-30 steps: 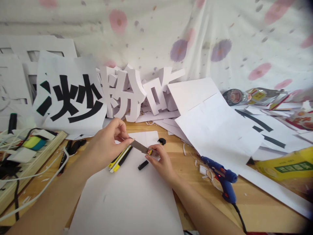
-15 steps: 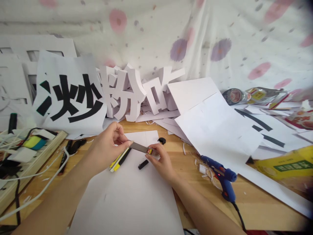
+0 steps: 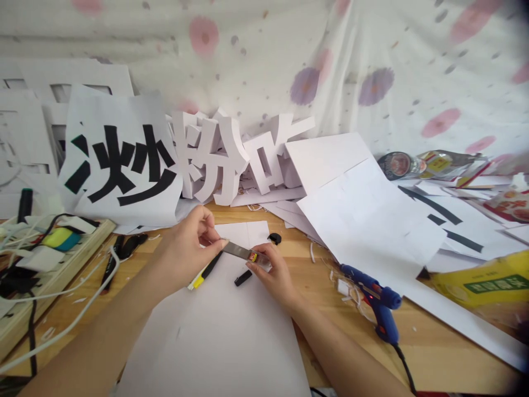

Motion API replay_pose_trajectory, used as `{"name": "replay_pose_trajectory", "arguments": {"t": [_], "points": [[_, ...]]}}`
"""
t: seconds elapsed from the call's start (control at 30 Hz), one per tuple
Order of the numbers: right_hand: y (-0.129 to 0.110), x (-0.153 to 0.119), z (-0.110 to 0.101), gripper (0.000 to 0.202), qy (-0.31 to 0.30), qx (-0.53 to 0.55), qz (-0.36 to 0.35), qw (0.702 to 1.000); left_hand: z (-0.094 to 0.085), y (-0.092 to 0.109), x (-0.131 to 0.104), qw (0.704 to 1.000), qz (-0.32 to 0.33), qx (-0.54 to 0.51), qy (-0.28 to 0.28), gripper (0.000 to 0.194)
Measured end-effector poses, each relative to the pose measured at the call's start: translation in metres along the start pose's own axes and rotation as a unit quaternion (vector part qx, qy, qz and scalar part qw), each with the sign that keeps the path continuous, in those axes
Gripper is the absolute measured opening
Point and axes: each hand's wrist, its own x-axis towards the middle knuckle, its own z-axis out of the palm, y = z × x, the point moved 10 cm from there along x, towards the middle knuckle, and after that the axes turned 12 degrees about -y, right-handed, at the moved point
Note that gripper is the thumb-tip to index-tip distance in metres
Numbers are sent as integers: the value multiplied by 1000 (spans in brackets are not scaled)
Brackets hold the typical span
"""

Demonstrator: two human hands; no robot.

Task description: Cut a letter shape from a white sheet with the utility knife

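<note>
The left hand (image 3: 188, 251) is pinching one end of a flat, grey metal blade strip (image 3: 236, 251) between closed thumb and fingertips; the right hand (image 3: 273, 273) is closing thumb and fingers around a small, clear plastic case (image 3: 265, 262) at its other end, probably steadying it while both hands are keeping clear of the strip's long edges. The strip is spanning the gap above a large white board (image 3: 219, 336); a yellow-and-black plastic utility knife (image 3: 206, 270) is lying beside the left fingers, seemingly within easy reach; a short black plastic piece (image 3: 243, 278) is resting near the case. The case is showing a red-and-yellow label (image 3: 253, 257), too small to read; a yellow plastic packet (image 3: 483, 281) is bearing blurred characters on green.
</note>
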Motion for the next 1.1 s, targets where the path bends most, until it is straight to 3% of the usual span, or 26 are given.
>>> {"name": "replay_pose_trajectory", "arguments": {"t": [0.23, 0.43, 0.63, 0.7, 0.87, 0.97, 1.1], "points": [[4, 0, -2, 13, 5, 31, 23, 999, 26, 7, 17, 999, 6, 18, -32, 26], [24, -1, -12, 19, 51, 120, 46, 990, 18, 29, 23, 995, 85, -22, 42, 24], [24, -1, -15, 20, 67, 155, 31, 985, 53, 50, 6, 975, 213, 30, -64, 31], [21, -1, -17, 19, 73, 145, 30, 986, 61, 51, 3, 970, 226, 40, -73, 34], [19, -2, -16, 20, 70, 90, 47, 992, 50, 33, 16, 993, 115, -14, -1, 16], [19, -2, -13, 20, 55, 67, 50, 995, 51, 24, 28, 997, 64, -33, -6, 20], [20, -2, -12, 21, 50, 47, 57, 996, 56, 24, 37, 998, 55, -25, -10, 22]]}}
